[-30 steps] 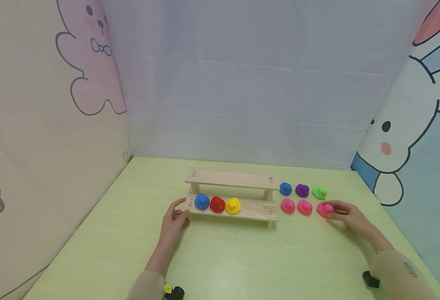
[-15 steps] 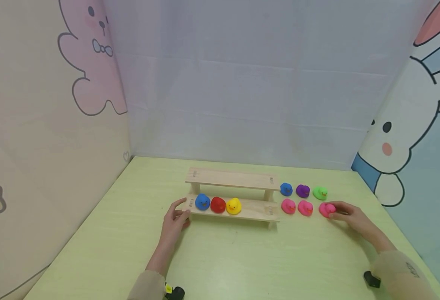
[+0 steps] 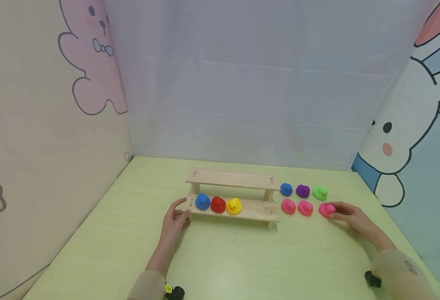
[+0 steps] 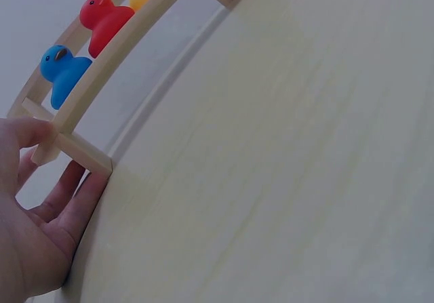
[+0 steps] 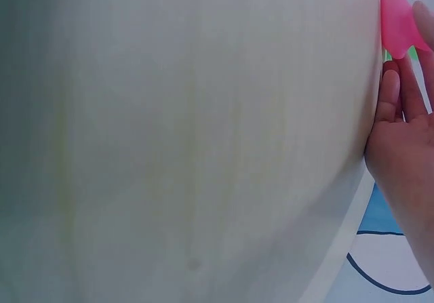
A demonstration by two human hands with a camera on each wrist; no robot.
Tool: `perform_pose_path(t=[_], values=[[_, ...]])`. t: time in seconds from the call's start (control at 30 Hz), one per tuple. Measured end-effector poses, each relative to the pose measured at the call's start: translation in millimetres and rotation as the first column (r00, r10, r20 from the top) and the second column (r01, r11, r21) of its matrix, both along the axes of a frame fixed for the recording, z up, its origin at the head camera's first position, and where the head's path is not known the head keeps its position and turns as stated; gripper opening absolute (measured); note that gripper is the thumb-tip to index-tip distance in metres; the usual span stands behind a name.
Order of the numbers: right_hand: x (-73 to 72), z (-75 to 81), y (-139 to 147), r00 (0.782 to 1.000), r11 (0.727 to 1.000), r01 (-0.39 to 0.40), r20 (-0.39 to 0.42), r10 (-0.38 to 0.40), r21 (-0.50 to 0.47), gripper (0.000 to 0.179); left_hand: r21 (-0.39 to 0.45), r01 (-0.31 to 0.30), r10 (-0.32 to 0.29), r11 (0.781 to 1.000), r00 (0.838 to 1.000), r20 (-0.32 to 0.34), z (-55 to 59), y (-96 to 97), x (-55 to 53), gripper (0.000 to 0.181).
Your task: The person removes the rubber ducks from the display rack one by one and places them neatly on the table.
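A two-tier wooden shelf [image 3: 255, 208] stands on the table. On its lower board sit a blue rubber duck [image 3: 202, 202], a red one and a yellow rubber duck [image 3: 234, 206], lined up toward the left end. My left hand [image 3: 173, 225] grips that end, thumb at the board and fingers around the support, as the left wrist view shows. Off to the right, my right hand [image 3: 354, 220] pinches a pink rubber duck [image 3: 325, 210] between thumb and fingers, low at the table. In the right wrist view this pink duck [image 5: 399, 24] partly hides behind the thumb.
Two more pink ducks [image 3: 305, 208] stand left of the held one. Behind them is a row of a blue, a purple [image 3: 302, 191] and a green duck [image 3: 320, 193]. The shelf's upper board [image 3: 232, 177] bears no ducks. A pale curtain [image 3: 242, 104] closes the back.
The right hand and its pink duck have shifted very slightly right, a bit away from the other pink ducks. The left hand stays at the shelf's end.
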State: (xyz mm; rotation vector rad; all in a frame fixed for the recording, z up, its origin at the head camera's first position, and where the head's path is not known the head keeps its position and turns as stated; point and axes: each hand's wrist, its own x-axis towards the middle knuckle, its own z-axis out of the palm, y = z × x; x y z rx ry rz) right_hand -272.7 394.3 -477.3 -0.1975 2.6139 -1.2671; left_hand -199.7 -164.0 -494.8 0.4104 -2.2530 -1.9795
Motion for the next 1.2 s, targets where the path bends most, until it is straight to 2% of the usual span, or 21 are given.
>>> perform_pose_path(t=[0.37,0.67,0.9,1.2], values=[[-2.4,-1.1,1.3,1.0,1.0,0.012,0.018,-0.012,-0.025,0.067,-0.007,-0.001,0.001,1.0,1.0,-0.008,0.9,-0.1,-0.9,0.046],[-0.5,-2.1,0.4,1.0,0.999,-0.024,0.0,0.024,-0.031,0.068,0.0,-0.008,0.008,1.0,1.0,-0.003,1.2,0.3,-1.2,0.046],[2.8,-2.8,-3.9,0.998,0.998,-0.051,-0.031,0.052,0.036,0.071,0.001,-0.002,0.002,1.0,1.0,-0.002,1.0,-0.2,-0.3,0.046],[4.5,11.3,-6.6,0.997,0.995,-0.066,-0.027,0.068,0.076,0.071,-0.003,-0.003,0.003,1.0,1.0,-0.008,0.0,-0.4,-0.4,0.046]])
